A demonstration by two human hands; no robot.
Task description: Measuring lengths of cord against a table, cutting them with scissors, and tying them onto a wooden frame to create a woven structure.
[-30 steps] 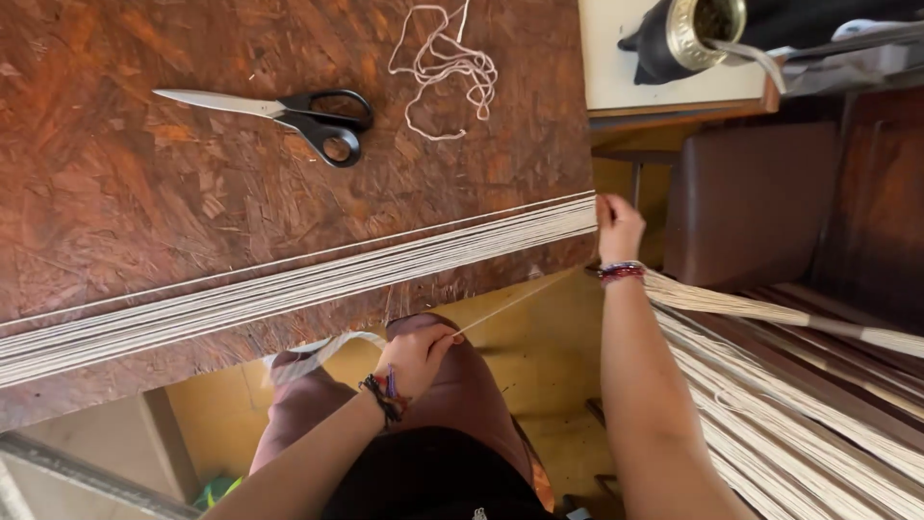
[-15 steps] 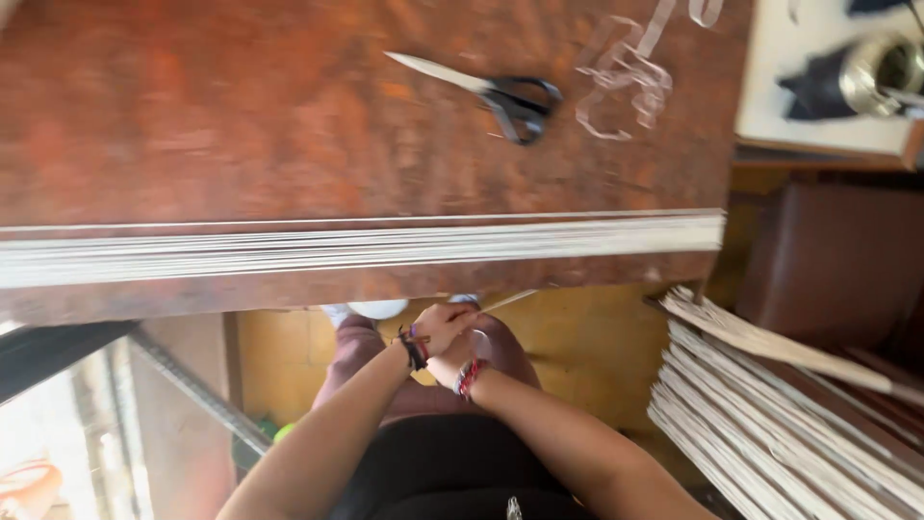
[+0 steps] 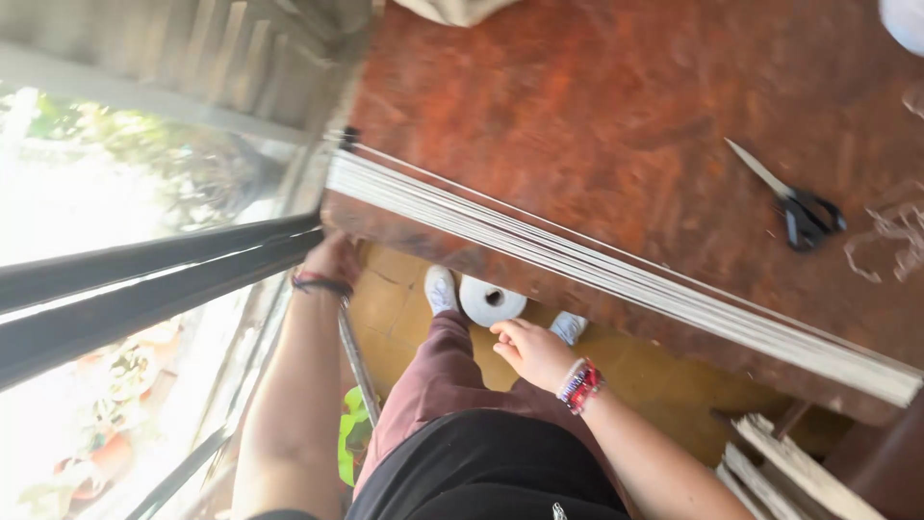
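The left hand (image 3: 332,258) is raised to the near end of the band of pale threads (image 3: 616,274) stretched across the reddish tabletop (image 3: 597,116); its grip cannot be told. The right hand (image 3: 531,351) is held loosely curled above the lap, apparently pinching a fine thread, near the white yarn cone (image 3: 492,300) on the floor.

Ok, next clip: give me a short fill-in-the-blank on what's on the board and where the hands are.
1. The scissors with black handles lie on the reddish-brown ____.
2. The band of pale threads runs along the board's ____ edge.
3. The white spool stands on the floor between the person's ____.
4. The left hand reaches the threads' end near the ____; the right hand hovers over the lap.

Missing: board; near; shoes; window
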